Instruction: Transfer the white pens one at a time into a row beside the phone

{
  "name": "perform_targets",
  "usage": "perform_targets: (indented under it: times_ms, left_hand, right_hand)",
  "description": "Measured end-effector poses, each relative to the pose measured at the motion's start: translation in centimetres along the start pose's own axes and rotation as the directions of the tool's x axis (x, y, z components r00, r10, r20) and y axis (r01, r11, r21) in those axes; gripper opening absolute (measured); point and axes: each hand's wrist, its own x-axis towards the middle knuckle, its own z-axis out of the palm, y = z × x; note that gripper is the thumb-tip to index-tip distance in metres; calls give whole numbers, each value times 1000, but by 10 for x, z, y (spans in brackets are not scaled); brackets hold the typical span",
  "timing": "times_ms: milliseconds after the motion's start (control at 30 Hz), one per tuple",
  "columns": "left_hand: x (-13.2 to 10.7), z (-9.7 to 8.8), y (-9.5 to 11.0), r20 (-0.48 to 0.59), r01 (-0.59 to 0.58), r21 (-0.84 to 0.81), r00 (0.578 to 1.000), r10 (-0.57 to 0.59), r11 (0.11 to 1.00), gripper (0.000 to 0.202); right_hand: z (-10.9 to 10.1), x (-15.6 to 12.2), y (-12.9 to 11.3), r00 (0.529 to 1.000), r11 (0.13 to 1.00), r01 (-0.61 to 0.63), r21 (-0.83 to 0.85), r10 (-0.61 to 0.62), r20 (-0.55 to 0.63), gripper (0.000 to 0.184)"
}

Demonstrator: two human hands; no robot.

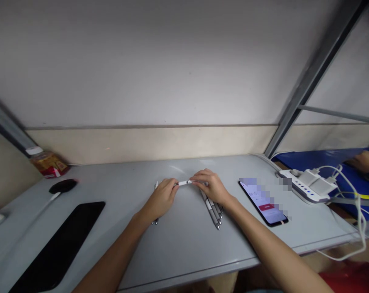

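Observation:
A white pen [183,183] is held level above the grey desk between my two hands. My left hand [162,198] grips its left end, fingers closed round it. At the other end, my right hand [211,186] pinches it between thumb and fingertips. Under and beside my right wrist lie several white-and-grey pens [213,213] side by side, partly covered by that hand. More pens [156,221] lie behind my left hand, with only their tips and ends showing.
To the right, a lit phone [264,203] lies near a white power strip [306,187] with plugged-in chargers and cables. On the left are a black slab [60,246], a round black charging pad [62,186] and a bottle [48,162]. Another person's hand [367,160] shows far right.

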Motion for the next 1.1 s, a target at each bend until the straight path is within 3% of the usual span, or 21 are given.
perform_targets:
  times_ms: [67,167,267,400,500,600,667,733,800,933,1000,1100]
  left_hand:
    - [0,-1,1,-5,-27,22,1000,27,999,25]
    - [1,-5,4,7,-72,52,997,71,996,24]
    - [2,-10,7,8,-96,56,995,95,994,23]
    - [2,-10,8,9,-83,49,997,83,995,24]
    - [2,-9,8,14,-84,42,996,84,996,25]
    - [1,-10,9,22,-74,44,997,73,996,25]
    - [1,-11,10,33,-66,45,997,65,997,25]
    - [1,-12,11,37,-69,46,997,67,997,26]
    - [1,-12,12,27,-73,46,997,71,996,26]
    - [1,-12,13,17,-59,41,998,58,997,25]
    - [1,-13,12,24,-56,39,998,55,998,25]
    - [1,-13,12,32,-63,33,998,62,997,26]
  right_hand:
    - [0,1,-1,995,988,-97,122,97,9,19]
    - [-4,3,-2,960,914,-277,297,252,118,29]
    - [-10,5,-2,940,856,-337,391,283,189,29]
    - [-14,3,1,920,831,-370,415,265,289,28]
    - [-15,2,3,876,832,-446,330,328,354,46]
    - [-17,1,2,902,846,-405,345,308,303,32]
    - [-18,1,0,920,855,-366,368,272,283,33]
    - [-18,1,-2,908,860,-382,339,280,312,28]
    - [-18,1,-3,888,851,-419,316,311,339,38]
    - [-18,1,-4,914,844,-379,379,278,295,29]
    - [-18,0,-4,904,848,-391,358,279,324,26]
    - [-17,0,-3,880,845,-430,317,314,357,35]
